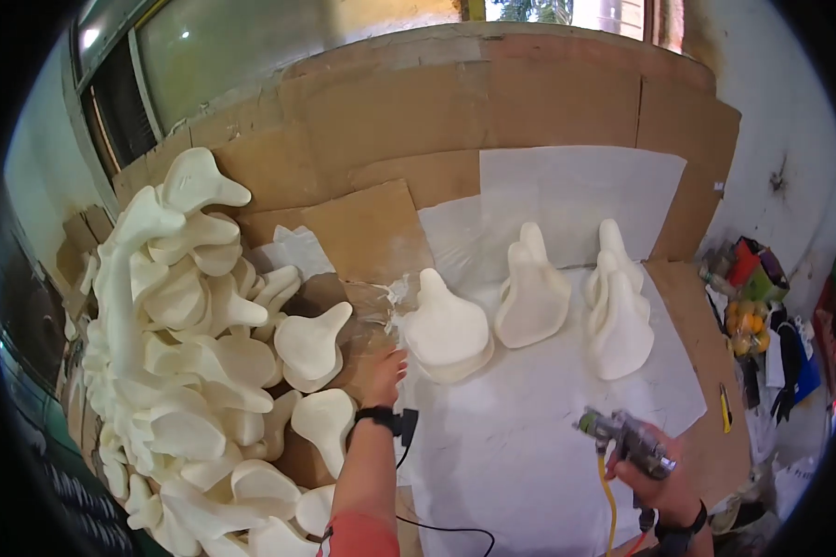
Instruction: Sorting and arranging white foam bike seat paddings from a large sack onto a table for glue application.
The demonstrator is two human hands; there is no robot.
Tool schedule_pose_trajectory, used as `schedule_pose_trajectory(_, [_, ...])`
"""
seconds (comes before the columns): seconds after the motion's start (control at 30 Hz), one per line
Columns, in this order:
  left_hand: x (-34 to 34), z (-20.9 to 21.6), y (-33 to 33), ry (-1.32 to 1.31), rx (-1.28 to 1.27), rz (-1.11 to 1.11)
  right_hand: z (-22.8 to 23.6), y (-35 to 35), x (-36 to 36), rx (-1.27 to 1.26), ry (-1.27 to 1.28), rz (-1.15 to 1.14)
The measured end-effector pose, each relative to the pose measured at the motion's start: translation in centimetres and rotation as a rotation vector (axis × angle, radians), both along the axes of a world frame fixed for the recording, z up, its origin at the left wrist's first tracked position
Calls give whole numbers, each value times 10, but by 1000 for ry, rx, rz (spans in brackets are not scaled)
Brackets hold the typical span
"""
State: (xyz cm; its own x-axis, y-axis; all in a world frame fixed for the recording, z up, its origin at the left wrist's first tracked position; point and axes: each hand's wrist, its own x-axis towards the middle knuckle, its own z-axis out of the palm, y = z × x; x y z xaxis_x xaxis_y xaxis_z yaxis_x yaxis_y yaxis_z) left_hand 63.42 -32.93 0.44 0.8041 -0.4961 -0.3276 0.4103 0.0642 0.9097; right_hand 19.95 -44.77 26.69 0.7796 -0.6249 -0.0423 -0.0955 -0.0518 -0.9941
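My left hand [385,369] reaches forward with fingers together, close to the near edge of a cream foam saddle-shaped pad [446,327] that lies on a white sheet [511,436]; I cannot tell whether it touches the pad. My right hand [658,475] grips a metal spray gun [625,438] with a yellow hose, nozzle aimed left over the sheet. Two more stacks of the same pads [532,295] [618,311] lie farther right on the sheet. A black band with a cable sits on my left wrist.
A tall heap of several cream foam pads [181,371] fills the left side. Brown cardboard [492,102] lines the bench and back wall. Colourful clutter and bags [757,316] sit at the right edge. A window is behind.
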Motion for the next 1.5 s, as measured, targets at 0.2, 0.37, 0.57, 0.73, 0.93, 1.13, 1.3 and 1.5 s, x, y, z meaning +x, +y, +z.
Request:
schedule_pose_trajectory(0.2, [50,-47,-27,-277,456,27,1,3,-5,148,46,58])
schedule_pose_trajectory(0.37, [28,17,-7,-212,-39,282,-6,-26,2,100,208,27])
schedule_pose_trajectory(0.57, [32,57,123,-289,76,540,10,-31,34,71,-27,11])
schedule_pose_trajectory(0.73, [36,40,131,-272,33,533,-11,-39,1,-70,212,146])
schedule_pose_trajectory(0.93, [11,-6,28,8,-67,329,-13,-36,-49,0,123,-112])
schedule_pose_trajectory(1.13, [8,-69,-44,3,-67,147,2,-56,-55,-62,137,-150])
schedule_pose_trajectory(1.3, [-11,-46,-76,50,241,117,13,-52,-57,-64,-175,-253])
schedule_pose_trajectory(1.5, [-22,-46,-74,147,202,241,-37,-61,-74,-161,237,-149])
